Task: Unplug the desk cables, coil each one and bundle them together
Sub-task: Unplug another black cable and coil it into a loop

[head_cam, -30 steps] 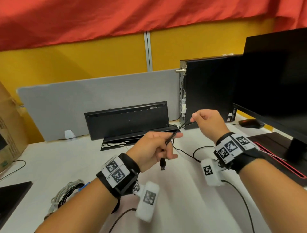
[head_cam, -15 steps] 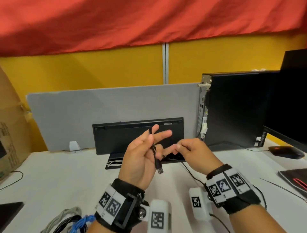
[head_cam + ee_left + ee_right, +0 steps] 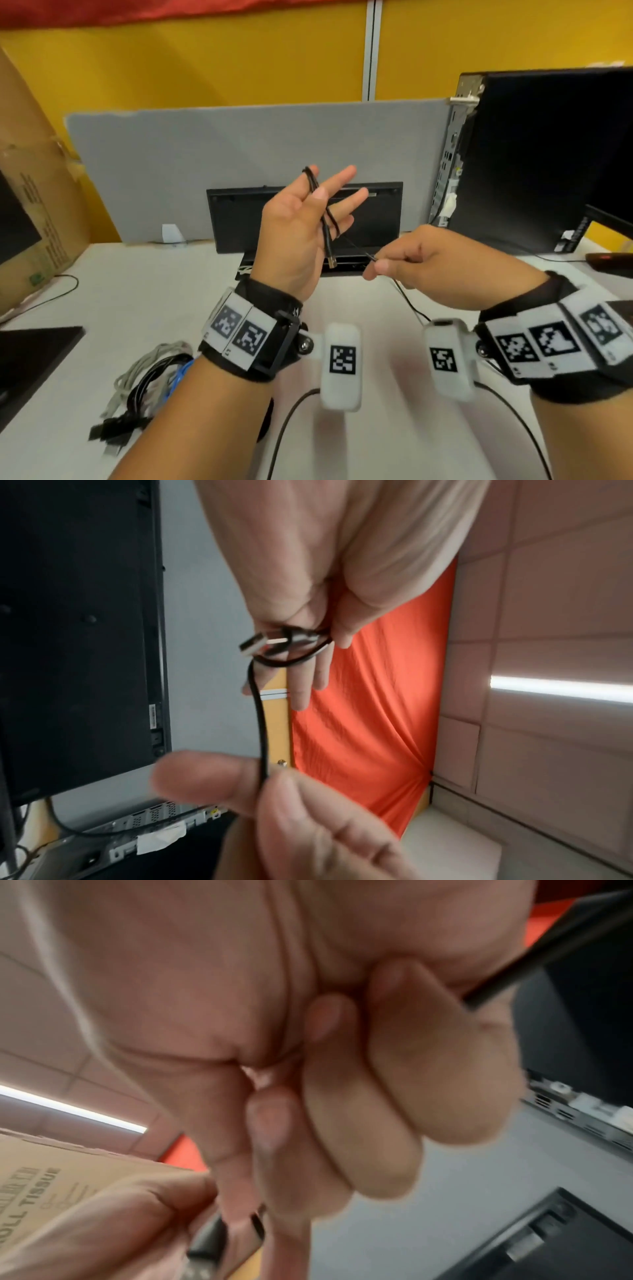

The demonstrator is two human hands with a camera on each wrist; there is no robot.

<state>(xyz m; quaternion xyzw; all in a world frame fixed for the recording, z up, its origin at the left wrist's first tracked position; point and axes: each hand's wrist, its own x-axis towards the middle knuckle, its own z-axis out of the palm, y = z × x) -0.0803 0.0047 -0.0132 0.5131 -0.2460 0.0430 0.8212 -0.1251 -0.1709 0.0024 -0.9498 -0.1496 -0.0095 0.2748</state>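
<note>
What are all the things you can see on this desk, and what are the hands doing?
black cable: one, black, looped over left fingers, plug dangling
cable pile: one, grey, black and blue, desk front left
keyboard: one, black, propped against grey divider
computer tower: one, black, right
cardboard box: one, brown, left
desk: one, white
left hand: fingers spread, thumb pinches cable
right hand: pinches cable

Yellow wall [image 3: 205,68], red curtain [image 3: 369,696], grey divider [image 3: 239,154], white desk [image 3: 137,291]
</note>
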